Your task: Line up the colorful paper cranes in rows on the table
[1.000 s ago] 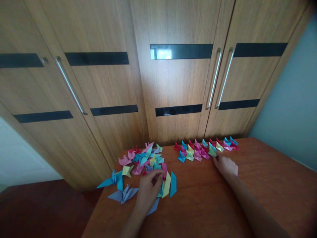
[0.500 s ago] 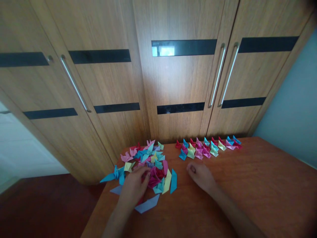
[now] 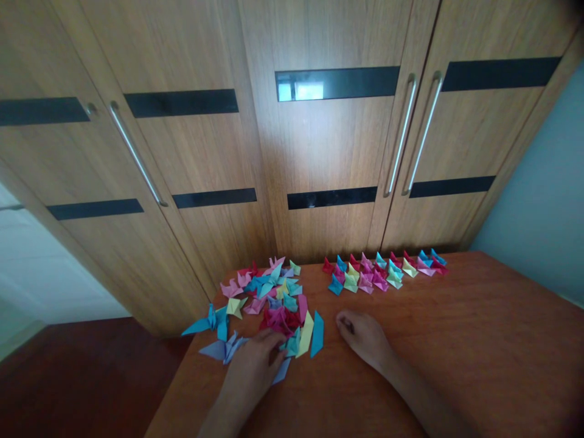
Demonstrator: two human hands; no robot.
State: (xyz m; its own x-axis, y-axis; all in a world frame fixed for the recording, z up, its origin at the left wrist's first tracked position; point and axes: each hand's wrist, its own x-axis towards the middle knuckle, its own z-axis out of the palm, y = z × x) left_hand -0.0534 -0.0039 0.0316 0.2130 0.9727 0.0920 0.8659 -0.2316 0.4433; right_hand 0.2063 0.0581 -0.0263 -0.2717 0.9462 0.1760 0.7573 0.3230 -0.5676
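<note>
My left hand (image 3: 255, 362) is in the near part of a pile of folded paper cranes, its fingers curled together and pointing down. Their tips are by a teal crane (image 3: 293, 345) and just below a magenta crane (image 3: 280, 319); whatever they pinch, if anything, is hidden. Under that hand, a lavender folded strip (image 3: 281, 371) is partly covered. To its left lies a lavender crane (image 3: 223, 348). My right hand (image 3: 365, 337) rests on the table in a loose fist, apart from the paper, with nothing visible in it.
Small folded paper pieces (image 3: 365, 280) in several colours stand in rows along the back of the brown table (image 3: 433, 340). A yellow strip (image 3: 305, 334) and a blue strip (image 3: 317, 334) lie right of the pile. Behind stands a wooden wardrobe (image 3: 326, 146).
My left hand has shifted right and toward me, uncovering the lavender crane and covering more of the lavender strip. My right hand has drawn slightly left and nearer, still in a fist.
</note>
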